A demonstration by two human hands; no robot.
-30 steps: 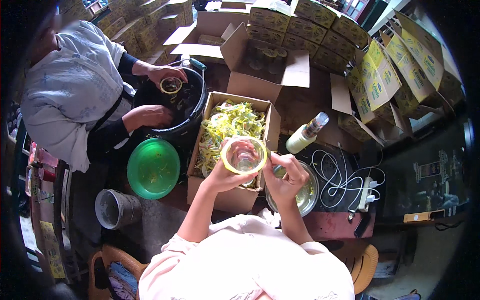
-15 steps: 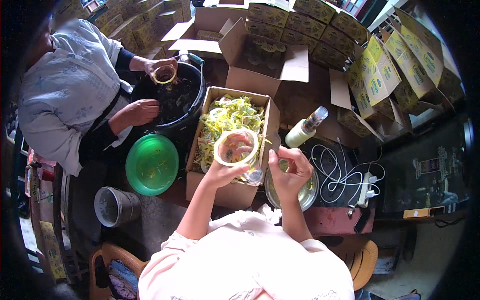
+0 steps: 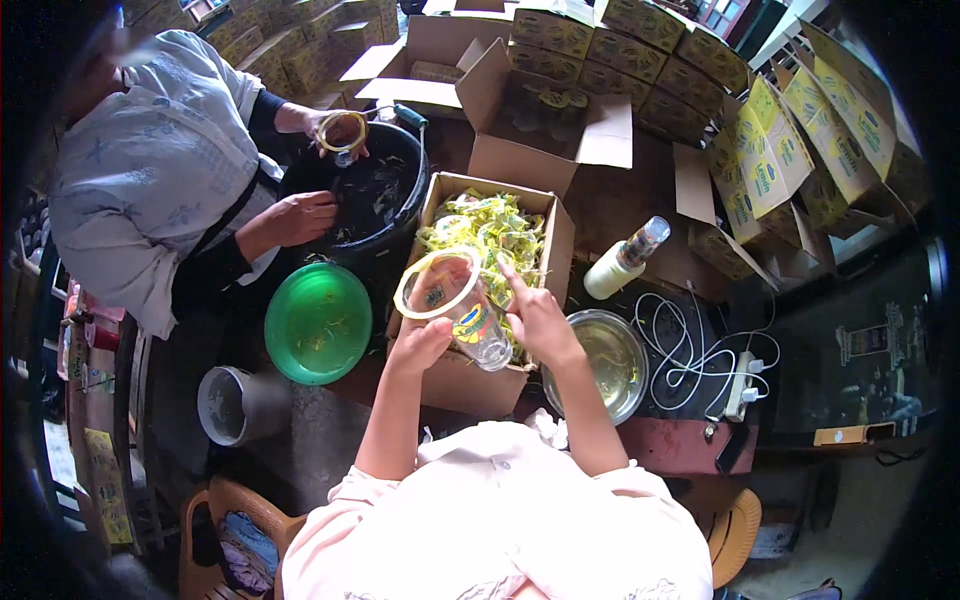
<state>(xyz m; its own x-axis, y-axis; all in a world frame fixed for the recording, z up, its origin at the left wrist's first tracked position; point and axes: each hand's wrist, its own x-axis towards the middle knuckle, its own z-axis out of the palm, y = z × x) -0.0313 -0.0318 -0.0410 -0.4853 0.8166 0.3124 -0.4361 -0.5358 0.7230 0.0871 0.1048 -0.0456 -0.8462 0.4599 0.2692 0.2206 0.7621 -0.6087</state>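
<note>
In the left hand (image 3: 418, 348), a clear glass (image 3: 470, 320) is grasped just below its pale yellow rim band, and it is tilted so that the mouth points up and to the left and the base down and to the right. The right hand (image 3: 545, 325) is held loosely beside the glass, with the index finger stretched out and nothing seen in its grasp; whether the glass is touched by its thumb cannot be told. For good handling, the glass should probably be steadied by the lower wall rather than pinched at the lip (wet glass, if it is wet, may slip), and the band should be kept in plain sight while it is turned. Just beyond, the open cardboard box (image 3: 455, 395), filled with yellow-green strips (image 3: 490, 225), is overhung by the glass, and a clear bowl (image 3: 628, 400) is set to the right. Farther off, a second glass (image 3: 343, 132) is held by a co-worker (image 3: 150, 190) over a black bucket (image 3: 405, 232).

Compared with half a second ago, the glass is tipped further sideways, so more of its printed wall is shown, and the right index finger, then bent near the thumb, is now extended over the box.
</note>
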